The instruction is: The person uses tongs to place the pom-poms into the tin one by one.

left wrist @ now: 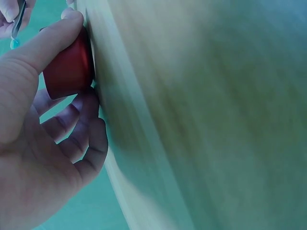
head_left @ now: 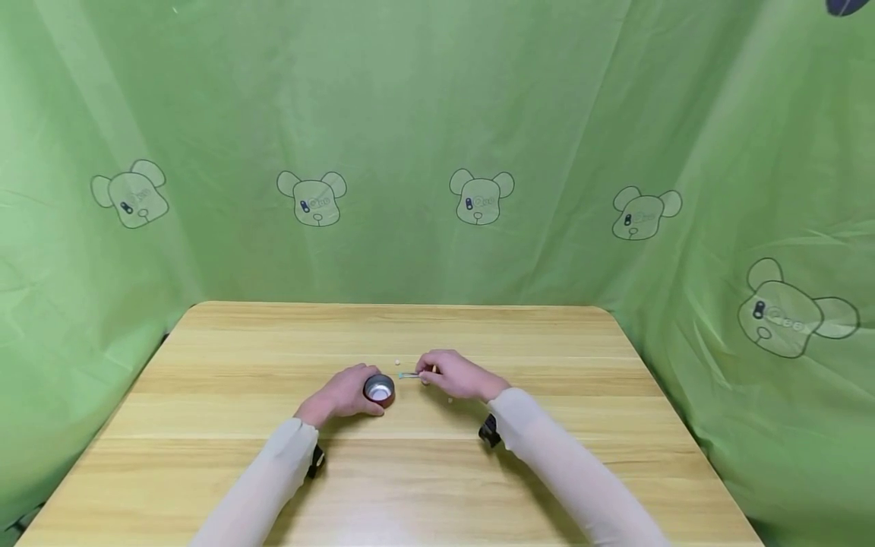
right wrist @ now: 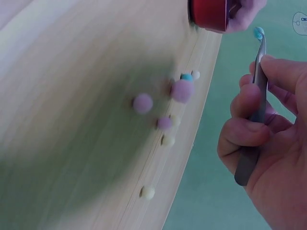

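Note:
My left hand [head_left: 345, 391] holds a small round red metal tin [left wrist: 69, 69] on the table, fingers and thumb curled round its sides. Its open top faces up in the head view, showing a silvery inside. Just to the right, my right hand [head_left: 454, 374] pinches a pair of metal tweezers [right wrist: 259, 96] between thumb and fingers. The tweezers' tips grip a small teal ball [right wrist: 259, 33], which stands above the tabletop and a little apart from the tin. Below the right hand lie several loose balls, among them a larger pink ball [right wrist: 182, 91].
Another pink ball [right wrist: 143, 103], a small purple ball [right wrist: 164, 123], a teal ball [right wrist: 186, 76] and several cream balls, one cream ball [right wrist: 147, 192] farthest off, lie scattered on the wooden table [head_left: 205, 365]. A green curtain [head_left: 396, 251] printed with bear heads surrounds the table.

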The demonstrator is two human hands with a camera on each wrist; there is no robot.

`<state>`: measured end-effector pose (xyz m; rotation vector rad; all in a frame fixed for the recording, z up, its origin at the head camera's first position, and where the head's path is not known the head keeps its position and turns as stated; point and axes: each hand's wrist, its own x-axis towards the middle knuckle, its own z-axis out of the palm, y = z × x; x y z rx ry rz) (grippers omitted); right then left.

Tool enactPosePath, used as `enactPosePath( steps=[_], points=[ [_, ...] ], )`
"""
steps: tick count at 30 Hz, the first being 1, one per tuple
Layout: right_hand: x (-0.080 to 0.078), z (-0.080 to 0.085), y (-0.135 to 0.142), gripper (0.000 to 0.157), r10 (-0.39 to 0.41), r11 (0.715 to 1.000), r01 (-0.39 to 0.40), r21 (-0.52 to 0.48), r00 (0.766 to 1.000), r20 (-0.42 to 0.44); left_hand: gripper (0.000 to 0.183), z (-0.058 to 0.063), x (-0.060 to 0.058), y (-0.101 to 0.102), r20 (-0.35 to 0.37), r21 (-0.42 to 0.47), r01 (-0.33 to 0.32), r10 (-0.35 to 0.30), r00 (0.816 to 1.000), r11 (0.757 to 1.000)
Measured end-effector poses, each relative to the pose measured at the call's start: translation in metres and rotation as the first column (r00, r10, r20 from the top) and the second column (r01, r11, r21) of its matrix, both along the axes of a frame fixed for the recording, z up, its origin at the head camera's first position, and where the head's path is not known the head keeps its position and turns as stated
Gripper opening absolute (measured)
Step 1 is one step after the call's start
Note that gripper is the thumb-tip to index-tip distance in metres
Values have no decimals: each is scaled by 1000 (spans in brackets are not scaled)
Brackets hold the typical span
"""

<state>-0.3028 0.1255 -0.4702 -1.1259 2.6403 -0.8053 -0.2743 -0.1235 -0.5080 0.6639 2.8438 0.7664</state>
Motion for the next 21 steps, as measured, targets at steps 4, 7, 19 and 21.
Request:
enactPosePath(
  steps=[4, 7, 19, 21],
  points=[
    [-1, -1, -7, 10, -2, 1000, 2, 27, 1000, 0, 57, 1, 0, 1, -3, -7, 2, -2, 1000, 1000],
    [-1, -1, -11, 11, 7, 999, -7, 34, 1000, 3, 57, 1, 0, 1, -1, -1, -3, 3, 1000, 1000],
    [0, -4, -23, 9, 48, 995, -44, 85, 998, -40, 58, -1, -1, 1, 1, 9, 3, -3, 1000, 1000],
    [0, -4, -25, 9, 51, 995, -47, 89, 998, -44, 57, -1, -2, 1, 2, 9, 5, -5, 1000, 1000]
  ],
)
